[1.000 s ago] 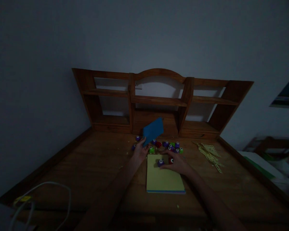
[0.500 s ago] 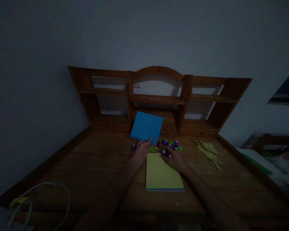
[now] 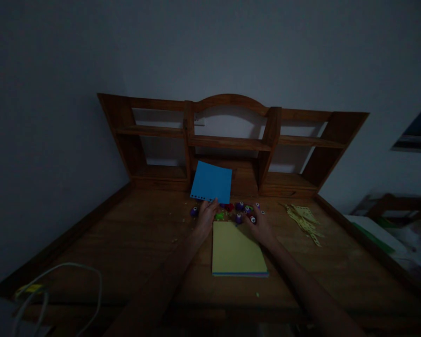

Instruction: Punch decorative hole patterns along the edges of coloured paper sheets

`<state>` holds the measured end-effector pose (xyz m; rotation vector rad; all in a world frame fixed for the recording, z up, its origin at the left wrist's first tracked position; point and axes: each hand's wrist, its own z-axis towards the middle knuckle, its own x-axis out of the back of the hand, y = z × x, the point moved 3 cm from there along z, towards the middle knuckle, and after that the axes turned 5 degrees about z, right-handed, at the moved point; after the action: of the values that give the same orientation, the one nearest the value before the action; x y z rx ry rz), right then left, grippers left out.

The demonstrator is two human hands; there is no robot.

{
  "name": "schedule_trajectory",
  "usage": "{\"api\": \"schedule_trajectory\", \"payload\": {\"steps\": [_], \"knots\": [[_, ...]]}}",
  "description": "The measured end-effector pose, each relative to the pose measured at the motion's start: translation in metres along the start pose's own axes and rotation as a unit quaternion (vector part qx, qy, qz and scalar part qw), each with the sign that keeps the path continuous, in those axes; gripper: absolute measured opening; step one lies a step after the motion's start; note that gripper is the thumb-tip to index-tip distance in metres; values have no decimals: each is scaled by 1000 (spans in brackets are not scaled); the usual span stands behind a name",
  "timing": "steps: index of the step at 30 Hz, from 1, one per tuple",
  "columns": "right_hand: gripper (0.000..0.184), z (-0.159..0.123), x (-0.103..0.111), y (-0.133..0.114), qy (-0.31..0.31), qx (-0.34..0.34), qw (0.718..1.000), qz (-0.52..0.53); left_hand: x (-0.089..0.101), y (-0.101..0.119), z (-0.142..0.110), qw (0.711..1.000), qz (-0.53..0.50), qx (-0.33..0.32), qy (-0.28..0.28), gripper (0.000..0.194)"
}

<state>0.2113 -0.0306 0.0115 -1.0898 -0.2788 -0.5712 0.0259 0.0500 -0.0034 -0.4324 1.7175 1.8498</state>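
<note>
My left hand (image 3: pixel 206 217) pinches the lower edge of a blue sheet (image 3: pixel 212 181) with a row of punched holes. The sheet tilts up against the back of the desk. At the pile of small toys my right hand (image 3: pixel 260 228) curls round a dark red toy (image 3: pixel 252 218) with a white eye. A purple toy (image 3: pixel 238 218) stands just left of those fingers, above the top edge of a stack of yellow paper (image 3: pixel 236 248). Near my left hand are a green toy (image 3: pixel 219 216) and another purple toy (image 3: pixel 194 211). Dim light blurs the fingertips.
Torn yellow paper strips (image 3: pixel 303 222) lie on the right of the wooden desk (image 3: pixel 126 234). A wooden shelf unit (image 3: pixel 228 142) lines the back. A white cable (image 3: pixel 73 265) loops at the front left. Small paper scraps are scattered about.
My right hand has moved away from me and slightly right with the red toy, towards the pile. The blue sheet has shifted a little left in my left hand.
</note>
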Motion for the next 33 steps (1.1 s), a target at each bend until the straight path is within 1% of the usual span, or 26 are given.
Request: {"api": "schedule_trajectory", "payload": {"steps": [3,5,7,10,13,16,18,23,29,33], "knots": [[37,-1,4,-3,-31,21,998,53,-1,0,-2,1000,-3,19,1,27],[39,-1,4,-5,-42,16,997,69,-2,-1,-3,1000,0,21,-7,29],[40,0,4,-5,-27,7,998,64,-2,-2,-3,1000,4,11,-12,31],[47,4,3,-3,22,7,998,50,2,-4,0,1000,9,-3,0,32],[54,7,5,2,64,6,997,40,7,-6,3,999,8,-1,33,28],[49,9,10,7,93,3,995,26,11,-7,5,998,-3,11,64,25],[46,10,11,9,90,10,996,21,13,-8,5,997,-7,16,69,24],[38,11,13,7,100,63,993,-9,18,-11,7,998,-7,4,65,25],[38,11,11,9,103,63,993,-14,21,-12,10,996,-22,11,83,16],[38,11,10,10,108,63,992,-14,21,-10,11,995,-34,17,88,14]]}}
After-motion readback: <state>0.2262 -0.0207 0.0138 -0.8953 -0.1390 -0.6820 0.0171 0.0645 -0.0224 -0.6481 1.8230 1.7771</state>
